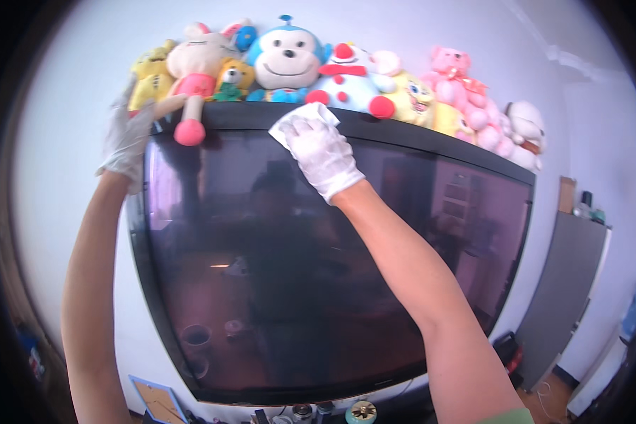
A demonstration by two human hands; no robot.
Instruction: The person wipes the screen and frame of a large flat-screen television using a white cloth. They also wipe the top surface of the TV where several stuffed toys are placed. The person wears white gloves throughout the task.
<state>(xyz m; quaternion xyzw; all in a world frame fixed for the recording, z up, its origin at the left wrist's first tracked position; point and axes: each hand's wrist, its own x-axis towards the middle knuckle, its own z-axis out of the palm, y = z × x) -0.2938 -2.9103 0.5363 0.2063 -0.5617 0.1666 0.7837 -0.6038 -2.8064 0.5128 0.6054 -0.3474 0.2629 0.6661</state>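
A large black flat-screen television [297, 265] fills the middle of the view, with a row of plush toys along its top. My right hand [320, 153], in a white glove, presses a white cloth [318, 112] on the upper frame, below the blue monkey plush toy [287, 58] and the snowman plush toy [344, 79]. At the upper left corner my gloved left hand [130, 127] is raised beside the yellow plush toy [151, 77] and the rabbit plush toy [196, 58]; whether its fingers grip anything is unclear. One rabbit leg hangs over the frame.
More plush toys, among them a pink bear [450, 79] and a white dog [524, 127], sit at the right. Below the screen stand a blue picture frame [156, 400] and a round container [361, 412]. A tall grey cabinet [562, 286] is at the right.
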